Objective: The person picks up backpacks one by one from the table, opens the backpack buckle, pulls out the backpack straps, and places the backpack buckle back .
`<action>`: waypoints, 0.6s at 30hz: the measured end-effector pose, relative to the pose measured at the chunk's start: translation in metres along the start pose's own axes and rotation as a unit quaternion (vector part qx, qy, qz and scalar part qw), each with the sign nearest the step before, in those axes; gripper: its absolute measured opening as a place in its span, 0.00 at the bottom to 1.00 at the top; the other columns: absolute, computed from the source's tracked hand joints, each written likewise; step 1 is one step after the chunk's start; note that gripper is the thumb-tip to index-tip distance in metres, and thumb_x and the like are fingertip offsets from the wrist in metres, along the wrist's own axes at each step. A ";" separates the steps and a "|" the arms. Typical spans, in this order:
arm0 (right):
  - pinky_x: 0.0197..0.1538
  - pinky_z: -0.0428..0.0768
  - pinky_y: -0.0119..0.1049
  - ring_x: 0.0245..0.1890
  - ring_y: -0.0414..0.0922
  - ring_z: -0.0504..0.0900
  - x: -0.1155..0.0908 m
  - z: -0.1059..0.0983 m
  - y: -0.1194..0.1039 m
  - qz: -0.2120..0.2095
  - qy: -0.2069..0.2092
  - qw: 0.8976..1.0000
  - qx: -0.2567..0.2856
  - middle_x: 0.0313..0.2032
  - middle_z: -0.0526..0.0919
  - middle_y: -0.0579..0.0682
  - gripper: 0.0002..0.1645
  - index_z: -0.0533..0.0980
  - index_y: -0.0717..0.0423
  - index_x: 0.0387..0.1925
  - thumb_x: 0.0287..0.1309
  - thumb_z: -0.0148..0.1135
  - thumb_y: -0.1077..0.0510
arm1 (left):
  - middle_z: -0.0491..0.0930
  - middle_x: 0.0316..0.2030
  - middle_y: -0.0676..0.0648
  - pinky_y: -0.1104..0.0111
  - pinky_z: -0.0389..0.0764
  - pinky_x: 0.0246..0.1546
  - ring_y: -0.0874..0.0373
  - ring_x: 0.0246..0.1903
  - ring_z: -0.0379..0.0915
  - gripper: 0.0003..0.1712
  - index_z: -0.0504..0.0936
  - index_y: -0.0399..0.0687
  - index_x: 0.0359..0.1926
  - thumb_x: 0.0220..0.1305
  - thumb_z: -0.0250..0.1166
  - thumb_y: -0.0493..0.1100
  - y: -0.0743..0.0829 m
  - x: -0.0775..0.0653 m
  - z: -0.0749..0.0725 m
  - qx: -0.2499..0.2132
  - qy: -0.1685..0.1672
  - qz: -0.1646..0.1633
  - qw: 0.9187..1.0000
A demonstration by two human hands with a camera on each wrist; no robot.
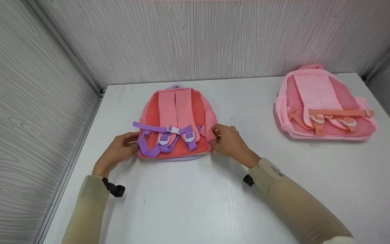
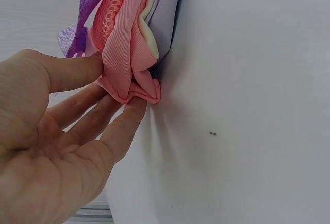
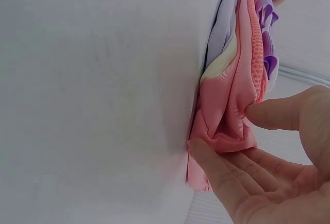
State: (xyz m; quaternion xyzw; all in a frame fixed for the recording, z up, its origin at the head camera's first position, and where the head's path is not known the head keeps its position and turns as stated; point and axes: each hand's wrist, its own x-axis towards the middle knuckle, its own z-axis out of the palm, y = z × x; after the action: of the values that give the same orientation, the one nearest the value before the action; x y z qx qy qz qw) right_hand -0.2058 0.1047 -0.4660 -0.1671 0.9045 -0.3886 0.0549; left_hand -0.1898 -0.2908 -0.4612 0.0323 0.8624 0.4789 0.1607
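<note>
A small coral-pink backpack [image 1: 166, 108] lies on the white table with its back panel and shoulder straps facing up. Purple webbing straps [image 1: 151, 127] with white buckles cross its lower part. At its left side my left hand [image 1: 120, 150] grips the pink side pocket [image 2: 121, 64], thumb above and fingers beneath. My right hand [image 1: 230, 142] holds the opposite side pocket [image 3: 219, 116] between thumb and fingers. Lilac and pale yellow fabric of the front shows along the underside in both wrist views.
A second, lighter pink backpack [image 1: 317, 88] with orange straps lies at the back right of the white table [image 1: 188, 203]. Wood-grain panels [image 1: 201, 40] stand behind the table and at its left and right sides.
</note>
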 end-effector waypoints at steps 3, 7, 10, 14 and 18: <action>0.49 0.90 0.45 0.46 0.51 0.92 -0.002 -0.002 0.004 -0.001 0.000 1.000 0.011 0.51 0.90 0.61 0.17 0.80 0.63 0.55 0.65 0.69 0.64 | 0.68 0.76 0.33 0.47 0.72 0.73 0.35 0.74 0.67 0.33 0.65 0.39 0.80 0.79 0.61 0.41 0.000 0.001 0.004 -0.005 -0.002 -0.001 1.000; 0.51 0.90 0.46 0.48 0.53 0.92 -0.004 -0.004 0.010 -0.003 0.002 1.000 0.016 0.52 0.89 0.62 0.18 0.80 0.64 0.55 0.66 0.69 0.64 | 0.68 0.76 0.35 0.48 0.72 0.73 0.37 0.75 0.66 0.33 0.67 0.41 0.79 0.79 0.62 0.42 0.002 0.003 0.007 -0.005 -0.003 -0.011 1.000; 0.52 0.89 0.47 0.50 0.54 0.91 -0.007 -0.006 0.012 -0.003 0.001 1.000 0.017 0.53 0.89 0.63 0.19 0.80 0.64 0.57 0.66 0.69 0.63 | 0.69 0.76 0.35 0.49 0.72 0.73 0.37 0.75 0.66 0.33 0.67 0.41 0.79 0.79 0.63 0.42 0.003 0.005 0.008 -0.005 -0.002 -0.011 1.000; 0.53 0.89 0.47 0.52 0.54 0.91 -0.010 -0.011 0.015 0.005 -0.001 1.000 0.014 0.54 0.88 0.62 0.21 0.80 0.62 0.58 0.66 0.70 0.62 | 0.68 0.76 0.34 0.49 0.72 0.73 0.36 0.75 0.67 0.33 0.67 0.40 0.79 0.78 0.63 0.43 0.005 0.007 0.012 -0.014 -0.004 -0.002 1.000; 0.53 0.89 0.48 0.52 0.55 0.91 -0.013 -0.017 0.019 0.006 0.001 1.000 0.014 0.54 0.88 0.62 0.20 0.80 0.62 0.58 0.66 0.70 0.62 | 0.68 0.76 0.33 0.49 0.72 0.73 0.36 0.75 0.67 0.34 0.67 0.40 0.79 0.78 0.64 0.43 0.009 0.009 0.017 -0.023 -0.009 0.006 1.000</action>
State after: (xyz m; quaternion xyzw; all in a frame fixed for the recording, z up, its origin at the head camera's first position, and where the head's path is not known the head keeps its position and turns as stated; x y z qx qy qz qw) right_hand -0.2027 0.1332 -0.4679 -0.1603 0.8998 -0.4014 0.0591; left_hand -0.1934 -0.2701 -0.4645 0.0378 0.8497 0.4989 0.1661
